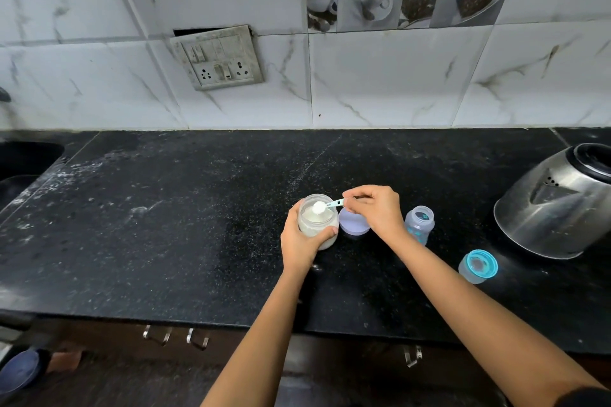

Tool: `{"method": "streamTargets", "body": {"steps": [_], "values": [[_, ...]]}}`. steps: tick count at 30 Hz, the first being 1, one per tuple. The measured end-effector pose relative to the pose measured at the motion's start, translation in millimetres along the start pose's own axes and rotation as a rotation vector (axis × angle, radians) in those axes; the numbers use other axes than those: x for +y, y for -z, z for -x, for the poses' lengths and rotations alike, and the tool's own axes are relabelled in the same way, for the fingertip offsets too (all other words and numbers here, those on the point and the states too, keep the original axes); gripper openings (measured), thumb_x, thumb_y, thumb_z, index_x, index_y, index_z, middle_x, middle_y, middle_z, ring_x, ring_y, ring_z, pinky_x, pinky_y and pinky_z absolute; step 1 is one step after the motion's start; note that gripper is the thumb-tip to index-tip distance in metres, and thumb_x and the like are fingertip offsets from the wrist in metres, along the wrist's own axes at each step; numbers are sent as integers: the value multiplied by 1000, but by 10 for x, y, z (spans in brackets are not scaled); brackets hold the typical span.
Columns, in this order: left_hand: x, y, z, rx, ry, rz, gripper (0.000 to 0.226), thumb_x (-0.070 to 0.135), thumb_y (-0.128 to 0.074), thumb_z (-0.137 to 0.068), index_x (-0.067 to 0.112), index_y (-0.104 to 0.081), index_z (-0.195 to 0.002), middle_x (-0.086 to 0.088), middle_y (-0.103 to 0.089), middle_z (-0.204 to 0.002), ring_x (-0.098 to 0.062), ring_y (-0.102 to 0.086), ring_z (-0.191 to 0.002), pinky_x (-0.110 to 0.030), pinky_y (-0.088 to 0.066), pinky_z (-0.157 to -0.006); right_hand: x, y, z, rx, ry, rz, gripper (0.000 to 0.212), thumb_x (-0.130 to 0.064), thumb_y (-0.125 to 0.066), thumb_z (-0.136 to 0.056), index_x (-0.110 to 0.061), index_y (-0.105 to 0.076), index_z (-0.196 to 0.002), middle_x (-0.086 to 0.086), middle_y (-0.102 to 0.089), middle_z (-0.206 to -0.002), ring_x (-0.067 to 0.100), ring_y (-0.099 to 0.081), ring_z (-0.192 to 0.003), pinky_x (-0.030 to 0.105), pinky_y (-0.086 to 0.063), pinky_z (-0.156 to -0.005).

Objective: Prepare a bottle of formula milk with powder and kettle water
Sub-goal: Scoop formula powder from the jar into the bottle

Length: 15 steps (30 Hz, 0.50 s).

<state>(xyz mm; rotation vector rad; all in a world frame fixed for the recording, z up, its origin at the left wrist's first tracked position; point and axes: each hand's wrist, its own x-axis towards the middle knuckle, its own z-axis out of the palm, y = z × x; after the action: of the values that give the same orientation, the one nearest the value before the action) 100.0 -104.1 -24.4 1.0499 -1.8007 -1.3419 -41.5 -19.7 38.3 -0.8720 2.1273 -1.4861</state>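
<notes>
Head view, as I read it from my remote station.

Centre: the left grip, a bare hand, is wrapped round an open clear jar that stands on the black desk. The fingers curl round the jar's left side and the thumb lies across its near face. The jar is partly filled with white powder.

Over the jar's mouth: a teal scoop, its bowl heaped with the same powder and its handle pointing right. The right grip pinches the end of that handle between thumb and fingertips.

Just right of the jar: a lilac lid, flat on the desk and partly hidden under the right grip. I cannot tell whether lid and jar touch.

Right of the right wrist: the bottle, clear, upright, its mouth uncovered. I cannot tell whether it holds anything.

Nearer and further right: a collar with a teal ring, standing alone on the desk, apart from the bottle.

Right edge: a steel kettle, partly cut off by the frame, well apart from the jar.

Far side: a marbled tile wall carrying a socket plate.

Far left: the dark rim of a sink.
</notes>
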Motion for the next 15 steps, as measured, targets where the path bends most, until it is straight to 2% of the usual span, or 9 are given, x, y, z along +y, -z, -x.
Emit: {"method": "streamTargets", "body": {"steps": [2,4,7,9,11,15], "values": [[32,-3,2,-14,0,-28,74,38,-86,-56,44,-49,-121,24,-57,-118,-1,-52,-113,-27,-45,-94,-8,45,17,17,-10,-69,15,-1,-73,-78,-9,-77,-91,-1,-73,-78,3,-68,-67,13,-51,-66],[68,-21,16,-21,13,-69,97,47,-85,-51,37,-41,-137,17,-51,-132,-10,-46,-124,-30,-41,-99,-13,125,36,34,-13,-128,15,-1,-72,-79,-12,-76,-88,2,-74,-78,6,-70,-69,18,-54,-68],[156,-80,77,23,20,-113,122,42,-91,-52,23,-20,-150,2,-33,-150,-18,-28,-139,-31,-34,-101,-13,307,49,59,-14,-210,19,-3,-73,-79,-21,-75,-83,3,-75,-80,16,-73,-77,27,-57,-76],[237,-149,141,67,-5,-120,125,42,-91,-53,25,-16,-150,1,-23,-156,-23,-15,-146,-39,-29,-111,-17,475,75,80,-20,-304,17,-1,-73,-80,-17,-75,-86,8,-75,-84,19,-73,-79,26,-57,-75],[332,-256,234,99,-43,-104,121,40,-90,-56,27,-16,-151,4,-17,-159,-20,-3,-148,-36,-20,-113,-20,684,115,111,-28,-378,14,0,-73,-81,-9,-74,-92,13,-74,-87,20,-73,-80,23,-57,-74],[466,-524,433,56,-204,-60,106,33,-87,-65,26,-23,-148,13,-23,-155,-10,-11,-147,-34,-19,-118,70,1114,193,155,-36,-413,17,-1,-72,-81,-5,-74,-98,11,-75,-89,21,-73,-84,26,-57,-78]]}}
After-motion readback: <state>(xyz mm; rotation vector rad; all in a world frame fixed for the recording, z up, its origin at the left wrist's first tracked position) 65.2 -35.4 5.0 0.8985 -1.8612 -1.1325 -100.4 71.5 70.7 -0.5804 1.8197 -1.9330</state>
